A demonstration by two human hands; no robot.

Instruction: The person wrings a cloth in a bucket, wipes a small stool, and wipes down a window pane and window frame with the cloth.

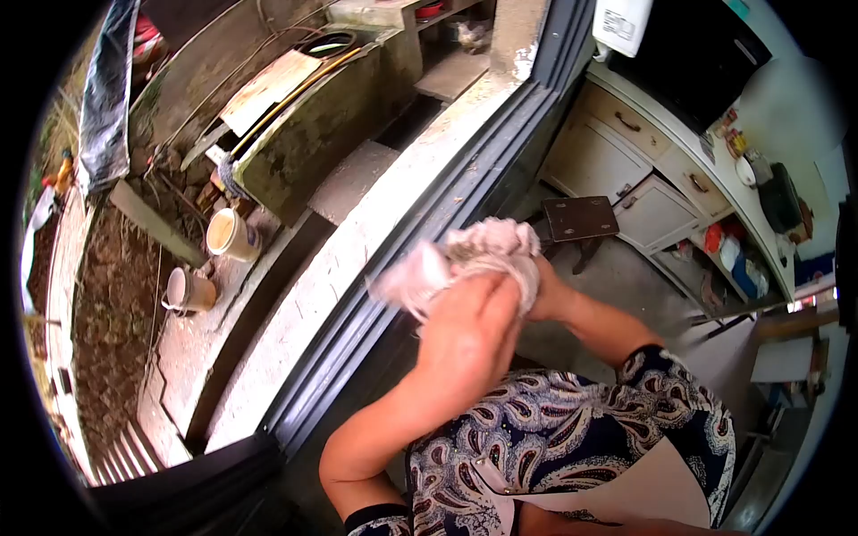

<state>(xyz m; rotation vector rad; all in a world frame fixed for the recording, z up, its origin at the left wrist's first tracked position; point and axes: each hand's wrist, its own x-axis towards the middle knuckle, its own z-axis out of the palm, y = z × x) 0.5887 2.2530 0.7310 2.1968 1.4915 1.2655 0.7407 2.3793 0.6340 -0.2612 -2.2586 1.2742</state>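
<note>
A bunched, pale pinkish-white cloth [492,241] with dirty patches is held up in front of my chest, over the sill side of the window. My left hand [478,326] is closed round its near side, knuckles toward me. From the right, my right hand [543,290] grips the cloth's other side, its fingers mostly hidden behind the folds. The left end of the cloth hangs loose and is blurred by motion. Just left of my hands runs the dark metal window track [393,277], with bits of debris along it.
Beyond the track lies a pale concrete ledge [295,330]. Outside stand two buckets, one cream [234,236] and one with a handle [189,291]. Indoors, a small brown stool [579,220] stands before white cabinets [603,147] with a television [693,62] on top.
</note>
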